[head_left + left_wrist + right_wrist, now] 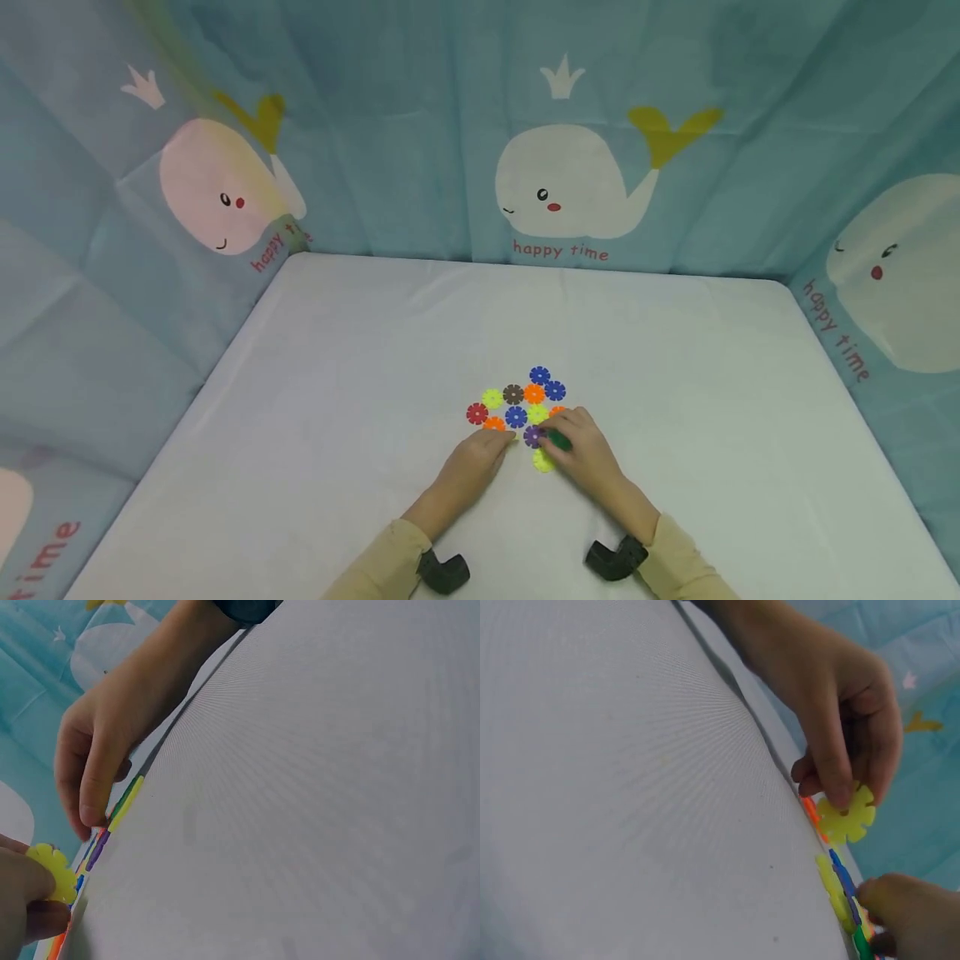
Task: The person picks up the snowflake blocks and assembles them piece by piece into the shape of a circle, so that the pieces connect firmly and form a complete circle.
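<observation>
My left hand (468, 462) pinches a yellow notched plastic disc (847, 817) between thumb and fingers, tilted up on edge above the table. Most of that disc is hidden in the head view. Across from it, my right hand (592, 458) reaches down with its fingertips at a purple notched disc (533, 437), which lies flat. A green disc (558, 439) shows partly under the right hand, and another yellow disc (543, 461) lies just below its thumb. Close to the left fingertips are an orange disc (493, 424) and a blue disc (515, 417).
Several more notched discs lie flat in a loose cluster beyond the hands, among them a red disc (477, 413), a brown disc (513, 394) and a dark blue disc (539, 376). The white table (360, 358) borders a whale-print curtain (405, 150) at the back and sides.
</observation>
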{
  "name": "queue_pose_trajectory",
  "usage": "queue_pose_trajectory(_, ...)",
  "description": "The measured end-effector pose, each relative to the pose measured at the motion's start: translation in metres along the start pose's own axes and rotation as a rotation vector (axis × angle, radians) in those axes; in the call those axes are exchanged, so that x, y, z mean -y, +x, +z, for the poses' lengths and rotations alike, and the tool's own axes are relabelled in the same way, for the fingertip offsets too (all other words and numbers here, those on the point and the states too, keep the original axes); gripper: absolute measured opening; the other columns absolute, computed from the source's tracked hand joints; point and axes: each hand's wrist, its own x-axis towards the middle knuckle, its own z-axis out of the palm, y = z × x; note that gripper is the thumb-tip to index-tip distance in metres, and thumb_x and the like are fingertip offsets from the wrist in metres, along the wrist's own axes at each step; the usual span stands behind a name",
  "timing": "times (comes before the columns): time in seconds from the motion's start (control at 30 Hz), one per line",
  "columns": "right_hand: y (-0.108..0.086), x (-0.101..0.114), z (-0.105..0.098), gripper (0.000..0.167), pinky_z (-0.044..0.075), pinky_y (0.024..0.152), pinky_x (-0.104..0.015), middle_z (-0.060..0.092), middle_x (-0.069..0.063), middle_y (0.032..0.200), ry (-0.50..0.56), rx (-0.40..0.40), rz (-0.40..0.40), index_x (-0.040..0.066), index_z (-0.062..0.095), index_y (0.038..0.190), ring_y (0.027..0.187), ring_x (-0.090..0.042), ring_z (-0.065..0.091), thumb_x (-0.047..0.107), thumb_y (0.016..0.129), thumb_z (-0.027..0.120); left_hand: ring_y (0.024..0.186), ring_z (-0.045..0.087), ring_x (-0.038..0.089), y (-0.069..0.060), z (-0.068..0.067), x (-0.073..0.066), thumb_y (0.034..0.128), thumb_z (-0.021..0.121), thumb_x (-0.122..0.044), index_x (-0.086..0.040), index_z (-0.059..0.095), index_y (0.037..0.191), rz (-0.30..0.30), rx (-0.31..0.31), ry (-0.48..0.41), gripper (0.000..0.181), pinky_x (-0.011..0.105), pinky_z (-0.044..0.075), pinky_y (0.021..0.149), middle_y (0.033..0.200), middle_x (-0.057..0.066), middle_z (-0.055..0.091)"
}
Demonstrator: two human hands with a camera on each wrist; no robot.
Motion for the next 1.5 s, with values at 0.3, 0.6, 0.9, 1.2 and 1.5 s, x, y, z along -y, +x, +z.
queue_pose_trajectory(0.3, 0.007, 0.005, 0.008, 0.026, 0.035, 0.059, -0.025, 0.048, 0.003, 0.077, -0.058, 0.037, 0.058, 0.010, 0.063, 0.078, 0.070, -0.012, 0.036, 0.026, 0.065, 0.079, 0.079, 0.060, 0.015, -0.007, 0.002, 0.008, 0.0731, 0.071, 0.000, -0.003, 0.065, 0.089, -0.056, -0.193, -0.108, 0.017, 0.024, 0.047, 0.072, 0.084, 0.004, 0.064)
queue_pose_trajectory(0.6, 0.006, 0.019, 0.010, 0.039, 0.033, 0.055, -0.026, 0.041, 0.005, 0.071, -0.184, 0.109, 0.252, 0.009, 0.054, 0.075, 0.067, -0.015, 0.035, 0.039, 0.065, 0.077, 0.081, 0.059, 0.014, -0.008, 0.009, 0.005, 0.0757, 0.069, 0.000, -0.004, 0.065, 0.091, -0.065, -0.175, -0.151, 0.016, 0.023, 0.046, 0.074, 0.086, 0.003, 0.063)
queue_pose_trajectory(0.9, 0.006, 0.022, 0.015, 0.028, 0.037, 0.060, -0.023, 0.050, 0.004, 0.076, 0.061, -0.001, 0.133, 0.007, 0.054, 0.081, 0.071, -0.012, 0.040, 0.010, 0.067, 0.078, 0.074, 0.055, 0.009, -0.007, 0.005, 0.004, 0.0749, 0.068, 0.004, -0.003, 0.063, 0.091, -0.152, -0.184, -0.254, 0.018, 0.018, 0.045, 0.066, 0.085, 0.003, 0.061)
queue_pose_trajectory(1.2, 0.006, 0.021, 0.005, 0.019, 0.045, 0.050, -0.019, 0.060, -0.002, 0.072, 0.437, -0.075, 0.142, 0.004, 0.057, 0.084, 0.056, -0.010, 0.055, -0.006, 0.074, 0.068, 0.075, 0.056, 0.010, 0.002, 0.011, 0.004, 0.0766, 0.067, 0.004, -0.002, 0.064, 0.091, -0.123, -0.173, -0.306, 0.016, 0.019, 0.045, 0.067, 0.087, 0.004, 0.062)
queue_pose_trajectory(1.5, 0.017, 0.040, -0.012, 0.013, 0.048, 0.047, -0.035, 0.057, -0.025, 0.072, 0.711, -0.061, 0.343, -0.013, 0.050, 0.088, 0.052, -0.034, 0.056, -0.017, 0.078, 0.058, 0.075, 0.055, 0.010, 0.002, 0.010, 0.002, 0.0773, 0.067, 0.002, -0.003, 0.064, 0.091, -0.125, -0.168, -0.292, 0.015, 0.019, 0.045, 0.067, 0.086, 0.004, 0.062)
